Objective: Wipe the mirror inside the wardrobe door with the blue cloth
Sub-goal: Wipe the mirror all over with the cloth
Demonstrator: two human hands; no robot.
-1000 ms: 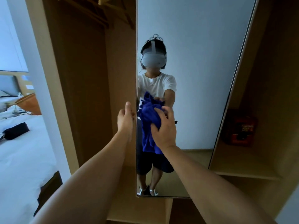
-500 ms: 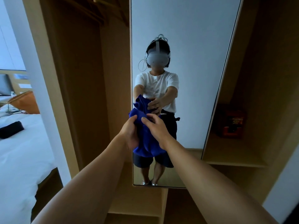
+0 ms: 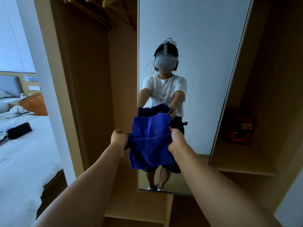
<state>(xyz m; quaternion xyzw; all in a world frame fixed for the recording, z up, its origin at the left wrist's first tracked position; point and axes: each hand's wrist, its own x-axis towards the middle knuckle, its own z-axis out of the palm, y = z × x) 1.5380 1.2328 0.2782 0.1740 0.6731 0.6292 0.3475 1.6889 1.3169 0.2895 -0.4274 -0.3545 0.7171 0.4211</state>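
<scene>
A tall mirror (image 3: 205, 46) is set in the open wardrobe door straight ahead and reflects a person in a white shirt. The blue cloth (image 3: 150, 141) is stretched between both hands a little in front of the mirror's lower half, apart from the glass. My left hand (image 3: 118, 138) grips its left edge and my right hand (image 3: 176, 140) grips its right edge. Part of the cloth hangs down in folds below my hands.
The wooden wardrobe interior (image 3: 91, 95) opens to the left of the mirror, with hangers (image 3: 105, 4) at the top. A shelf (image 3: 242, 171) on the right holds a red box (image 3: 240, 128). A white bed (image 3: 21, 153) with a black pouch (image 3: 19, 130) lies at far left.
My left hand left the mirror's edge and took hold of the cloth. Both hands pulled back from the glass and spread the cloth out between them.
</scene>
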